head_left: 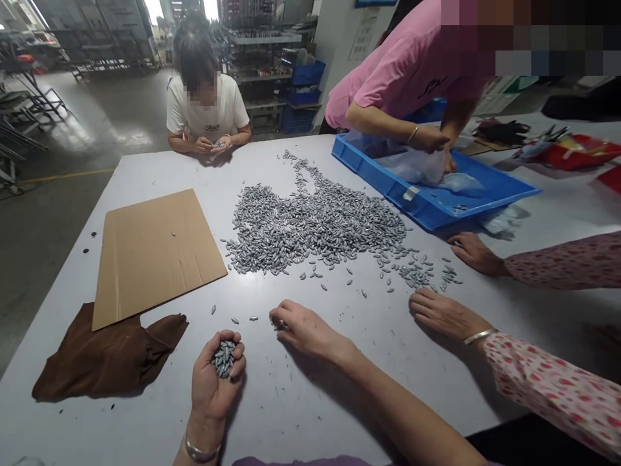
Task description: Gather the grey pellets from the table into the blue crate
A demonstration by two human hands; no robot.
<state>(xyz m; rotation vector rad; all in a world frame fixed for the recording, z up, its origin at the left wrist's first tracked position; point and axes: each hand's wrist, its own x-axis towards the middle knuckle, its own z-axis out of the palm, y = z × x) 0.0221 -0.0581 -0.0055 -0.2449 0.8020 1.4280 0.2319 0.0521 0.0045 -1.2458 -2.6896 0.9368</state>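
My left hand point(216, 375), palm up and wearing a silver bangle, is cupped around a handful of small grey spindle-shaped metal pieces point(224, 360). To its right, my right hand point(308, 329) is low over the white table with fingers curled and tips close together. Whatever is at those fingertips is too small to make out. Just left of them lie a few loose grey pieces point(253, 318). Beyond both hands spreads a large heap of the same pieces point(315, 223), thinning into scattered ones at its near edge.
A cardboard sheet point(155, 252) partly covers a brown cloth point(104, 356) at left. At right, a co-worker's hands point(449, 314) rest near a small cluster of pieces point(414, 273). A pink-shirted person handles plastic bags in a blue tray point(422, 210). Another person point(208, 110) sits opposite, holding pieces.
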